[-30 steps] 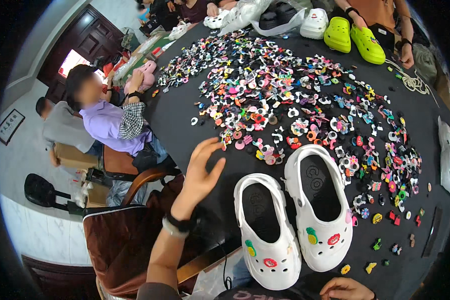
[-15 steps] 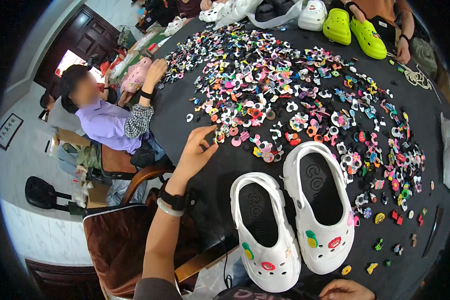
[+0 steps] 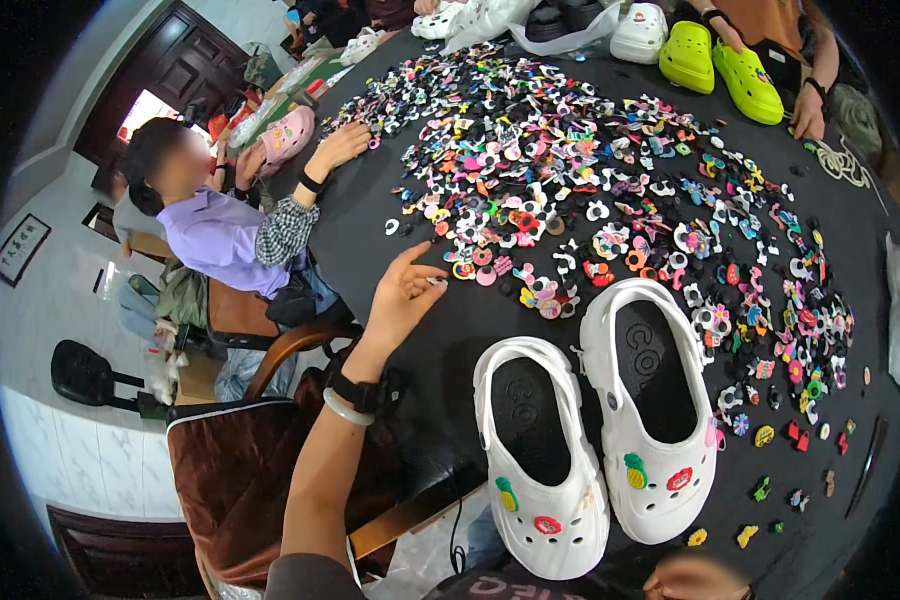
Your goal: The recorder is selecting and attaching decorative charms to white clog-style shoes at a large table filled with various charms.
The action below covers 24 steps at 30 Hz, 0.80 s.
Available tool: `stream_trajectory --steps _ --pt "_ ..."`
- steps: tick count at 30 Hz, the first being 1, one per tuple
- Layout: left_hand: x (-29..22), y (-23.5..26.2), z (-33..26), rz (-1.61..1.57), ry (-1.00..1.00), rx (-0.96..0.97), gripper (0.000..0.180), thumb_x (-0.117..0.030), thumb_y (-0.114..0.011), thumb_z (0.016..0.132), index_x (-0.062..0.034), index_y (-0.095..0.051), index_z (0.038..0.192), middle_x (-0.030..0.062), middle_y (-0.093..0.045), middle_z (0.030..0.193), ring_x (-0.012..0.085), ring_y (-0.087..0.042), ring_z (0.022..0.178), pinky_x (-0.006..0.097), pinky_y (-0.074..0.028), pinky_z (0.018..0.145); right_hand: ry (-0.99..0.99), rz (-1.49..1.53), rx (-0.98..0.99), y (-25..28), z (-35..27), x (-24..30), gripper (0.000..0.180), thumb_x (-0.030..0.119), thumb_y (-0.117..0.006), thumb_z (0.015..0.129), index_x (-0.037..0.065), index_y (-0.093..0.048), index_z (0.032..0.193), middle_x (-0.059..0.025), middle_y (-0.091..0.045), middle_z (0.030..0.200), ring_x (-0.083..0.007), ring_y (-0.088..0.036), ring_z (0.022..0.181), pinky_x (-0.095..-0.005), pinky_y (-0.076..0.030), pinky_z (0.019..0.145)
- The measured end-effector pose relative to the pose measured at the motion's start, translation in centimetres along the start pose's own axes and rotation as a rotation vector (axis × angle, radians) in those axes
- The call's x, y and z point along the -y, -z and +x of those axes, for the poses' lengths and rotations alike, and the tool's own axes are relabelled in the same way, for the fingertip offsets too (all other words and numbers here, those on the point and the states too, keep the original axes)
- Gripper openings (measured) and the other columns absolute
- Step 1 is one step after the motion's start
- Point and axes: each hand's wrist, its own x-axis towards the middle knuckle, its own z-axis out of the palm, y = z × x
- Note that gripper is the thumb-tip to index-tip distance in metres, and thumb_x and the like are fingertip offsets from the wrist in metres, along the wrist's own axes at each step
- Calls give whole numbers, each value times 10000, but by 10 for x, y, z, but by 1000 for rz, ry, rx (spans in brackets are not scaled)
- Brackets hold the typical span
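Step in hand: charm selection. The left hand (image 3: 405, 295), fingers loosely apart and empty, rests at the charm pile's (image 3: 590, 190) 7 o'clock edge. White clogs (image 3: 600, 430) wait at 6 o'clock on the table (image 3: 410, 400). Right hand (image 3: 695, 578): grip state cannot be told. The next move calls for a fine pinch.

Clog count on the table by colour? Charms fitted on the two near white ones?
White clogs: 3 clearly seen, two near, one far
Green clogs: 2
Pink clog: 1
Total clogs: 6
Charms on left near clog: 2
Charms on right near clog: 2
Total fitted charms: 4
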Motion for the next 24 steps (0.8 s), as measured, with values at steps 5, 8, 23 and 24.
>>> stream_trajectory --steps 5,8,23,24 --pt "-2 8 11 -136 337 -44 242 -94 -686 893 54 -636 1079 98 -710 855 98 -587 522 208 -457 478 1 6 -15 -2 0 2 214 153 -537 998 14 -560 1159 -59 -633 921 -133 -591 823 -262 -477 747" --pt "6 5 12 -140 322 -81 182 -112 -662 915 46 -670 1003 81 -707 849 100 -592 525 209 -461 479 0 12 -23 -4 0 2 212 154 -538 997 15 -560 1156 -54 -634 919 -127 -588 816 -256 -474 742" --pt "-1 22 23 210 -45 65 262 -6 -592 890 -43 -663 1139 74 -672 1034 150 -629 885 295 -506 809 15 -39 -92 -13 -2 1 221 216 -551 996 54 -569 1146 -13 -624 881 -75 -559 750 -202 -431 634" --pt "-10 13 30 318 -200 110 255 25 -580 862 -41 -683 1086 110 -652 1098 220 -628 980 340 -494 856 16 -32 -105 -13 -3 1 226 230 -554 995 61 -571 1145 -7 -623 877 -68 -554 739 -193 -419 611"
